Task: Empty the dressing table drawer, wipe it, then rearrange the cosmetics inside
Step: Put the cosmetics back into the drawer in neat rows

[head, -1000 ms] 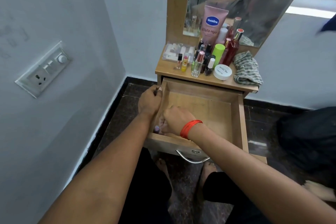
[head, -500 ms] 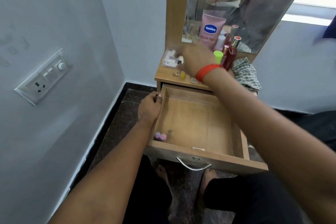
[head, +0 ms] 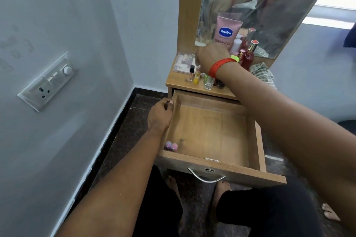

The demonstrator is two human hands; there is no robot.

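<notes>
Wood-grain laminate lines the drawer (head: 212, 132), which is pulled well out below the tabletop (head: 181, 83). Its floor is almost bare: only two small pastel-capped items (head: 171, 146) are stood side by side in the front left corner, against the front panel. The rest of the cosmetics are crowded on the tabletop, among them a pink Vaseline tube (head: 226, 31), a red bottle (head: 247, 58), a small clear bottle (head: 209, 82) and a yellow vial (head: 196, 78). A checked cloth (head: 264, 75) is left bundled at the right end.

The drawer's left wall is gripped near its back corner by the left hand (head: 159, 115), thumb on the rim, so the drawer is steadied. The right hand (head: 211, 57), with a red band (head: 219, 64) at the wrist, is held over the cluster of bottles with its fingers curled downward. Whether anything is pinched in them cannot be told, since the fingertips are hidden behind the hand.

With the cloth laid aside and two items set neatly in a corner, the refilling step is judged to be in hand, though barely begun. A firm hold on one small bottle is called for next, without its close neighbours being toppled. It should then be carried down and placed beside the two items already inside.
</notes>
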